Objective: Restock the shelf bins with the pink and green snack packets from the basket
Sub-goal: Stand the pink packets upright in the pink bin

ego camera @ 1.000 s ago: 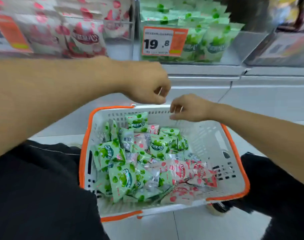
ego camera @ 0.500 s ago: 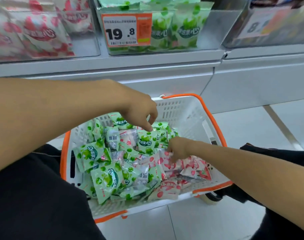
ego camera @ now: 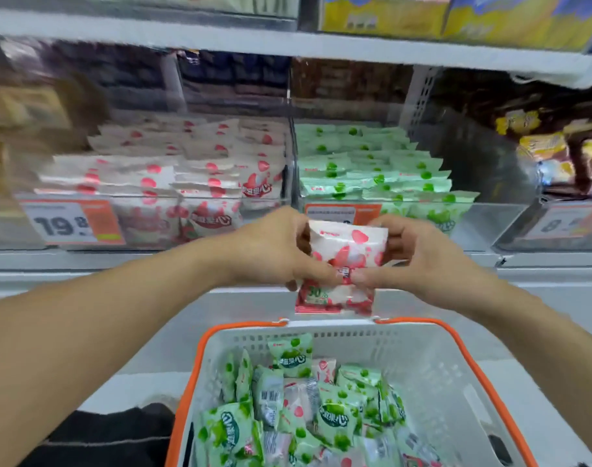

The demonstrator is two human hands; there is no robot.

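Both hands hold pink snack packets (ego camera: 347,246) in the air above the basket's far rim. My left hand (ego camera: 274,252) grips their left side and my right hand (ego camera: 419,257) pinches their right side, thumbs meeting at the front. A second pink packet (ego camera: 333,298) hangs just below the first. Ahead, the clear pink bin (ego camera: 173,183) sits left and the green bin (ego camera: 382,173) right, both holding several packets. Below, the white basket (ego camera: 422,358) with an orange rim holds several green packets (ego camera: 335,423) and a few pink ones.
Orange price tags (ego camera: 72,224) hang on the bin fronts. A bin of yellow and brown packets (ego camera: 557,156) stands to the right. Another shelf with yellow boxes (ego camera: 456,18) runs overhead. My dark-clothed knee (ego camera: 109,436) is left of the basket.
Both hands have come up out of the basket with pink packets and now hold them in front of the bins. The view has tilted up toward the shelf.
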